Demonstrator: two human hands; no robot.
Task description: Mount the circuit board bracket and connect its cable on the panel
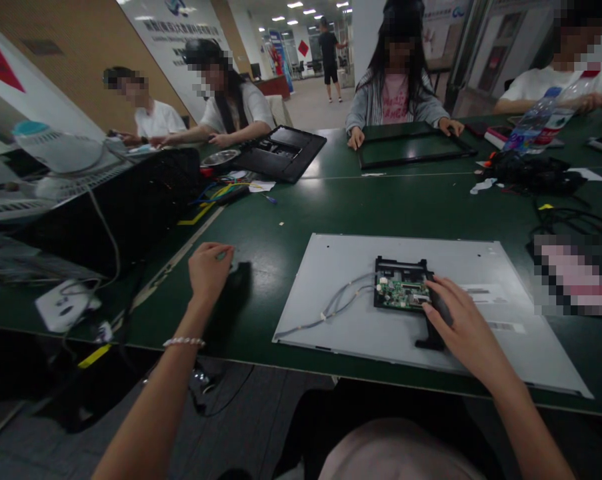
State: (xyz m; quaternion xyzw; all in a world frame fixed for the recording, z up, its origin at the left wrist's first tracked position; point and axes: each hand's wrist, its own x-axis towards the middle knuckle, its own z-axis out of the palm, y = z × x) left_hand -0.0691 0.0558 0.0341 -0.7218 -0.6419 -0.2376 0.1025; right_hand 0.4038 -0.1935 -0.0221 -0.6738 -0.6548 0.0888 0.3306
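Note:
A grey flat panel [345,267] lies on the green table in front of me. On it sits a black bracket with a green circuit board [403,293], and grey cables [341,305] run from the board to the panel's left edge. My right hand [455,317] rests on the right side of the bracket, thumb and fingers on its edge. My left hand [209,270] is raised over the table left of the panel, thumb and fingers pinched together; whatever is between the fingertips is too small to make out.
Across the green table [305,207], a person holds a black frame [415,160]. A black casing [281,153] lies at the far left, near coloured wires [225,190]. A fan [61,150] stands left; bottles [541,123] and black cables [531,172] are at right.

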